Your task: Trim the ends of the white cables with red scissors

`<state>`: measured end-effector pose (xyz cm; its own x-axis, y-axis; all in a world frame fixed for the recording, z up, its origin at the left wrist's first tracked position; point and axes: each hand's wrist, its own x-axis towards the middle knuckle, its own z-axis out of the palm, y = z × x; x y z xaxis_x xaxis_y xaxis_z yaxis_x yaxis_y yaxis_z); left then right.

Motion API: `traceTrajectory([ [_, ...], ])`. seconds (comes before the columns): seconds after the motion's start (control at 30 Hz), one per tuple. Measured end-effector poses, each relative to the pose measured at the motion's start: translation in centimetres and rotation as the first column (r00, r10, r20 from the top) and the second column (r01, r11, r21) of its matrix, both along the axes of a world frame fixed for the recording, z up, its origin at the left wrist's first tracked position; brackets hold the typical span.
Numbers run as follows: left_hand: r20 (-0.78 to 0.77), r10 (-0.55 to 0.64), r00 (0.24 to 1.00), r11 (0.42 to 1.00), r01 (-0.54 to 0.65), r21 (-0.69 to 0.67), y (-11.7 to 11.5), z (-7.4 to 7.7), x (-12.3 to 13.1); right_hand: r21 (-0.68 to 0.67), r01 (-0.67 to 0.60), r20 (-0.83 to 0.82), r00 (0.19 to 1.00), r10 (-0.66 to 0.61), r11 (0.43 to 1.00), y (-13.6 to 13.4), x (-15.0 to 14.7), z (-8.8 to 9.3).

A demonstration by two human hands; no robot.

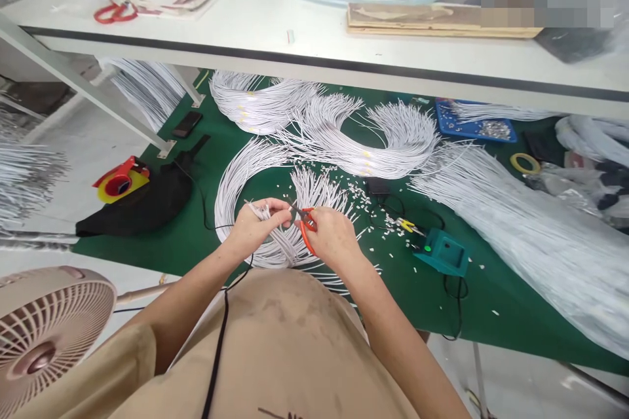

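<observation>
At the centre of the green work surface, my left hand (255, 228) pinches the ends of several white wires (263, 211). My right hand (330, 234) is closed around red-handled pliers (307, 229), whose dark jaws point toward the fingertips of my left hand. Beneath both hands lies a coiled bundle of white wires (230, 190), its loose ends fanning out just beyond the pliers. Small white pieces (358, 195) are scattered to the right of these ends. Whether the jaws touch a wire is too small to tell.
A raised white shelf (275, 33) crosses beyond the hands. More wire bundles (383, 160) lie behind. To the right are a teal device (445, 253) and a blue tray (442, 119); to the left, a tape dispenser (120, 180), black cloth (147, 206) and fan (49, 334).
</observation>
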<state>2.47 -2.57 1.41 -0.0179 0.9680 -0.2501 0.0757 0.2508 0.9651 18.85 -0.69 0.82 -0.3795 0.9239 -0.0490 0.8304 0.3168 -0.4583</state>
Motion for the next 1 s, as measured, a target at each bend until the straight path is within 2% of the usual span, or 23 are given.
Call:
traceTrajectory([
  [0.17, 0.033, -0.009, 0.999, 1.000, 0.009, -0.008, -0.4, 0.5, 0.3, 0.090, -0.004, 0.045, 0.999, 0.000, 0.996, -0.5, -0.2, -0.2],
  [0.33, 0.041, -0.101, 0.994, 0.995, 0.100, 0.021, -0.5, 0.9, 0.3, 0.136, 0.031, 0.041, 0.998, -0.037, 0.990, -0.9, -0.5, -0.7],
  [0.43, 0.025, -0.091, 0.996, 0.996, 0.091, 0.017, -0.5, 0.7, 0.3, 0.103, 0.054, -0.060, 0.997, -0.048, 0.993, -0.8, -0.1, -1.0],
  [0.5, 0.011, -0.068, 0.998, 0.998, 0.068, 0.007, -0.4, 0.5, 0.3, 0.015, 0.098, -0.223, 0.970, -0.093, 0.995, -0.5, 0.1, -1.0],
  [0.57, -0.002, -0.049, 0.999, 0.999, 0.049, 0.001, -0.4, 0.4, 0.3, -0.135, 0.143, -0.456, 0.870, -0.189, 0.981, -0.2, 0.0, -0.6],
  [0.63, -0.011, -0.040, 0.999, 0.999, 0.040, -0.003, -0.4, 0.3, 0.4, -0.299, 0.137, -0.650, 0.696, -0.306, 0.944, 0.0, -0.4, -0.1],
  [0.7, -0.018, -0.036, 0.999, 0.999, 0.036, -0.008, -0.5, 0.2, 0.6, -0.420, 0.125, -0.731, 0.541, -0.416, 0.899, 0.0, -1.0, 0.5],
  [0.73, -0.020, -0.034, 0.999, 0.999, 0.034, -0.008, -0.5, 0.2, 0.6, -0.464, 0.125, -0.739, 0.491, -0.461, 0.877, 0.0, -1.3, 0.8],
  [0.83, -0.027, -0.036, 0.999, 0.999, 0.036, 0.000, -0.6, 0.1, 0.7, -0.550, 0.117, -0.736, 0.399, -0.546, 0.827, -0.1, -1.7, 1.0],
  [1.0, -0.061, -0.062, 0.996, 0.998, 0.063, 0.017, -0.7, 0.0, 0.6, -0.609, 0.078, -0.741, 0.300, -0.601, 0.789, -0.4, -1.9, 0.7],
])
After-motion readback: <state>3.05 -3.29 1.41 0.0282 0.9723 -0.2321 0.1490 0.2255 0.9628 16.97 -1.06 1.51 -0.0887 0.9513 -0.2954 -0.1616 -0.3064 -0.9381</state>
